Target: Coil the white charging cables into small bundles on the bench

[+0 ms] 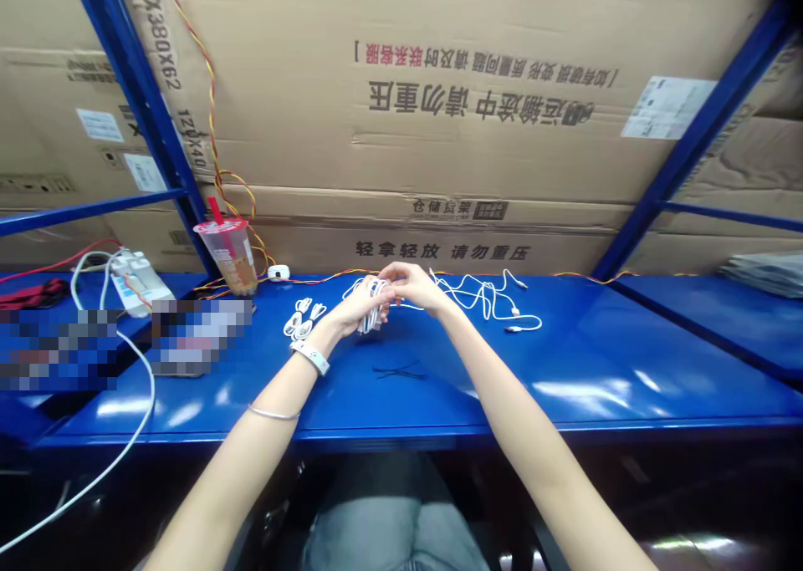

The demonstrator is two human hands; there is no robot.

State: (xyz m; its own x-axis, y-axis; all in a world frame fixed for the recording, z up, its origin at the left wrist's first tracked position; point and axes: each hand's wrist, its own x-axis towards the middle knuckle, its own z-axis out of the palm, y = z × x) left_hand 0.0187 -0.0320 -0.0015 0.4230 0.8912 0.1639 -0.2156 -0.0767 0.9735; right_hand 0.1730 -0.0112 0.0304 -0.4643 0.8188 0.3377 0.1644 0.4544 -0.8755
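Blue workbench [565, 362], white cable [371, 320] bundled between left grip [357, 306], right grip [417, 288]

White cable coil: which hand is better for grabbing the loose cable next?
Probably the right hand. The left hand is closed around the white cable coil, while the right looks freer, and the loose white cable loops lie on its side.

Your coiled cable [373, 308]: plain white
Your wristband [310, 356]: white
Your counter [565, 379]: glossy blue
Twist ties [396, 370]: black
Twisted wire [213, 111]: red and yellow
Cartons [502, 78]: tan, dark print
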